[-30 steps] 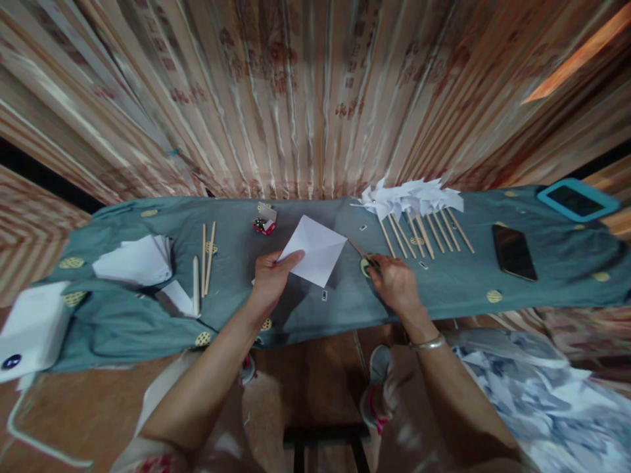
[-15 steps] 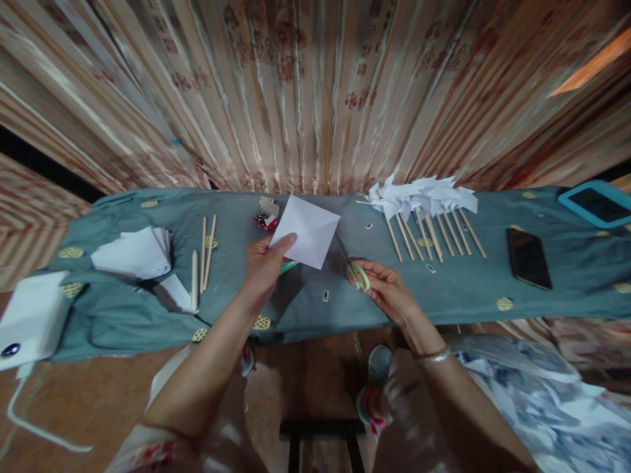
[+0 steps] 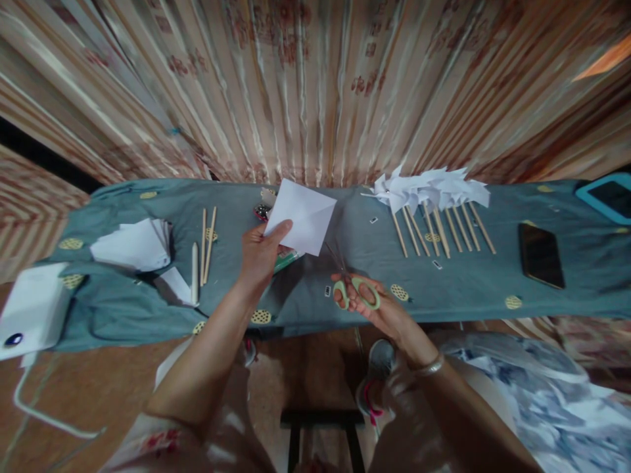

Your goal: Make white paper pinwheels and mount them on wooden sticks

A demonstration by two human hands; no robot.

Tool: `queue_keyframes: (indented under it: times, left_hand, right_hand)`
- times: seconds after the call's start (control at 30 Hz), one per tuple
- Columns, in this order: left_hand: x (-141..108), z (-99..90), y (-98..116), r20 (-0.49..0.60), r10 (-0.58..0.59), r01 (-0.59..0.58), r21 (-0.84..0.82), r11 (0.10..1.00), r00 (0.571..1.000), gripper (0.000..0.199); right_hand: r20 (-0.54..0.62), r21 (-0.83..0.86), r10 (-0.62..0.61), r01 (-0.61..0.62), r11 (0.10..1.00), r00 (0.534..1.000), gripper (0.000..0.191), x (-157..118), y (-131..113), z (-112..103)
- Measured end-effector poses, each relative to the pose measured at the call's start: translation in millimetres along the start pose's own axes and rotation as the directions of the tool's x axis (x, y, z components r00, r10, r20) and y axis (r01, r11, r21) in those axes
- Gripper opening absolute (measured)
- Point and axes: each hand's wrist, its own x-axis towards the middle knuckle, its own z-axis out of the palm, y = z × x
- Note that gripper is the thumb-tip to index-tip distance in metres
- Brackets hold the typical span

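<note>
My left hand (image 3: 261, 253) pinches a square white sheet of paper (image 3: 303, 217) by its left corner, thumb on top; faint crease lines cross it. Scissors with light green handles (image 3: 367, 293) rest in my right hand (image 3: 379, 309), palm turned up, blades pointing up and left toward the paper's lower edge. The blades are a little apart from the paper. Behind the sheet, a small box of pins (image 3: 263, 211) is partly hidden. A green object (image 3: 288, 261) lies under my left hand, mostly covered.
Paper pinwheels on sticks (image 3: 434, 190) lie in a row at right. A black phone (image 3: 541, 255) and a blue-framed tablet (image 3: 606, 198) are farther right. At left are stacked paper (image 3: 135, 245), loose sticks (image 3: 209, 246) and a white device (image 3: 37, 309). A black stool (image 3: 323, 418) stands below.
My right hand has moved slightly down and turned palm up, and the scissors' handles now show spread apart. The paper has shifted slightly up in view, still in my left hand.
</note>
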Motion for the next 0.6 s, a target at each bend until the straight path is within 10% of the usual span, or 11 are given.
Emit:
queue_keyframes:
  times: [0.6]
  left_hand:
    - [-3.0, 2.9, -8.3, 0.023, 0.007, -0.007, 0.027, 1.000, 1.000, 0.032]
  right_hand:
    - [0.011, -0.126, -0.085, 0.086, 0.988, 0.996, 0.045, 2.7, 6.2, 11.9]
